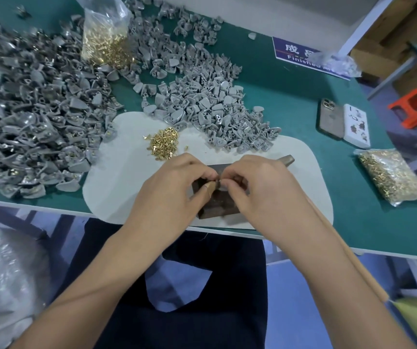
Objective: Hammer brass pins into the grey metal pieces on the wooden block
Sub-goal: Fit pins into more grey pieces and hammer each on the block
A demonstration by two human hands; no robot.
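Both hands are meeting over the wooden block (218, 205), which is sitting on a pale mat (126, 177) at the near edge of the green tabletop (290, 109). The left hand (174, 187) is curling its fingers (208, 175) inward, thumb taped, and appears to be pinching a grey metal piece (219, 183) against the block's top. The right hand (260, 182) is curling its fingers (227, 182) toward the same spot, apparently pinching something small there, most likely a brass pin, though the object itself is too small to confirm. A hammer (286, 161) is running beneath the right hand and forearm, its head showing just beyond the knuckles and its wooden handle trailing back along the arm, probably so that it is lying ready for the strike; whether the palm is also gripping it cannot be told.

A small heap of loose brass pins (163, 144) is lying on the mat just beyond the left hand, within easy reach for feeding. Light grey unworked-looking pieces (212, 102) are piling up beyond the mat, while a darker heap (26, 109) is spreading to the left; several there are showing brass. An open bag of pins (106, 39) is standing between the heaps, and a sealed bag (391, 177) is lying at the right, near two phones (342, 122).

The step in hand appears to be seating a pin before hammering.
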